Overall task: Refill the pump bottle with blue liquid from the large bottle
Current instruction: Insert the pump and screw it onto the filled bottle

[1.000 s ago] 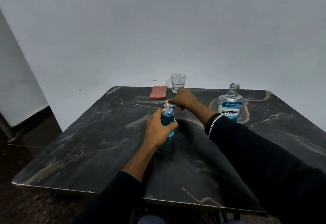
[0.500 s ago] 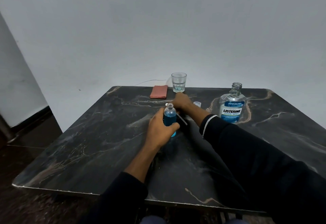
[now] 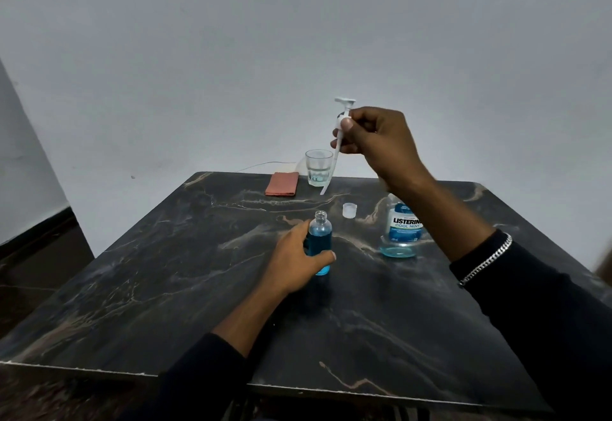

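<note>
The pump bottle (image 3: 320, 241) was stood upright near the middle of the dark marbled counter (image 3: 165, 271), its neck uncovered and its body clasped by the left hand (image 3: 294, 265). At its 3 o'clock the large bottle (image 3: 402, 228) was seen, partly hidden by the right forearm. A small clear cap (image 3: 349, 211) was set at 1 o'clock. Above, the pump head (image 3: 336, 155) was pinched by the raised right hand (image 3: 374, 142), tube slanting down. Farthest, a glass (image 3: 318, 172) at 12 o'clock and a red cloth (image 3: 282, 183) at 11 o'clock were set.
</note>
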